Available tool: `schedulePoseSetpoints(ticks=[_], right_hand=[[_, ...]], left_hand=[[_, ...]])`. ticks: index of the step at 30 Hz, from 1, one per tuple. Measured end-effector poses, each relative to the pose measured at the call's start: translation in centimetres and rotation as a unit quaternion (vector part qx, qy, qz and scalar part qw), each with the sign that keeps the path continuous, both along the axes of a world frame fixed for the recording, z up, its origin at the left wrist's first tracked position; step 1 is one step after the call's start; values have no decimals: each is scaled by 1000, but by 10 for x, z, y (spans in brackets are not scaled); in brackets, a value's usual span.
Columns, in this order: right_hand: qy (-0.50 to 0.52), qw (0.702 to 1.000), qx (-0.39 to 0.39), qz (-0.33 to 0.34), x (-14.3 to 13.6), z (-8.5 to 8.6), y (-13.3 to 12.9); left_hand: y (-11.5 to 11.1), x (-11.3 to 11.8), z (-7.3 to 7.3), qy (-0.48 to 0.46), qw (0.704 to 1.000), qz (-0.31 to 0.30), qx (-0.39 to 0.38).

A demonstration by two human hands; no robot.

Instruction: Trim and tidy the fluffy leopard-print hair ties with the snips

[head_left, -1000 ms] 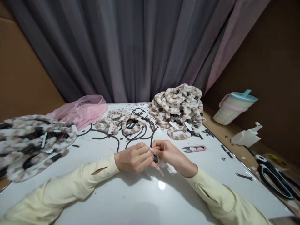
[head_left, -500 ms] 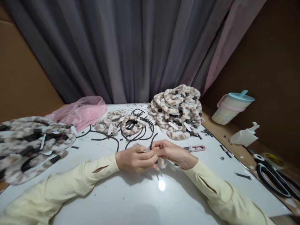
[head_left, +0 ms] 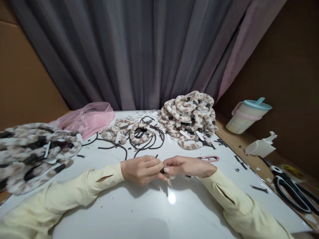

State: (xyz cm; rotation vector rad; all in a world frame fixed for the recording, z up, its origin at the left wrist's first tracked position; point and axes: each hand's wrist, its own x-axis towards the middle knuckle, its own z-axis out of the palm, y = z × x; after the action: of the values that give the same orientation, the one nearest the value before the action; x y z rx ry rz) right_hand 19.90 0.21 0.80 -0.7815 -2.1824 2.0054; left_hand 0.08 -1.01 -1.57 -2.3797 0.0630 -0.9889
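Observation:
My left hand is closed, its fingers curled together at the middle of the white table. Fingertip to fingertip with it, my right hand pinches at a small dark piece between the two hands. Most of what they hold is hidden by the fingers. Just behind my right hand lie pink-handled snips. Black cords lie beyond the hands, with a fluffy spotted ring among them.
Fluffy rings are heaped at the left and back right. A pink plastic bag lies at the back left. On the right are a lidded cup, a white plastic piece, black scissors and a tape roll.
My right hand has turned flatter and moved slightly right and down. The grey fluff and upright black cord seen at the fingers are now mostly hidden.

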Motion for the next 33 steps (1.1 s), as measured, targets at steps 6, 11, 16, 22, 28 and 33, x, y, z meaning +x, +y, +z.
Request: schedulePoseSetpoints(ticks=[6,11,16,22,28,33], right_hand=[[51,997,11,-63,-8,-12,-6],[68,989,76,-111,-14,-10,-12],[89,971,139,-172,-17,-12,-14],[105,953,173,-227,-23,-16,-18],[124,893,325,-284,-33,-20,-27],[134,801,496,-307,-39,-30,-34]], left_hand=[[-7,-5,-3,-33,985,48,-161],[-10,-9,-5,-75,942,54,-324],[-12,-10,-6,-168,878,81,-440],[-12,-7,-8,-210,865,84,-447],[-11,1,-21,-273,862,52,-423],[-19,9,-24,-323,800,79,-499]])
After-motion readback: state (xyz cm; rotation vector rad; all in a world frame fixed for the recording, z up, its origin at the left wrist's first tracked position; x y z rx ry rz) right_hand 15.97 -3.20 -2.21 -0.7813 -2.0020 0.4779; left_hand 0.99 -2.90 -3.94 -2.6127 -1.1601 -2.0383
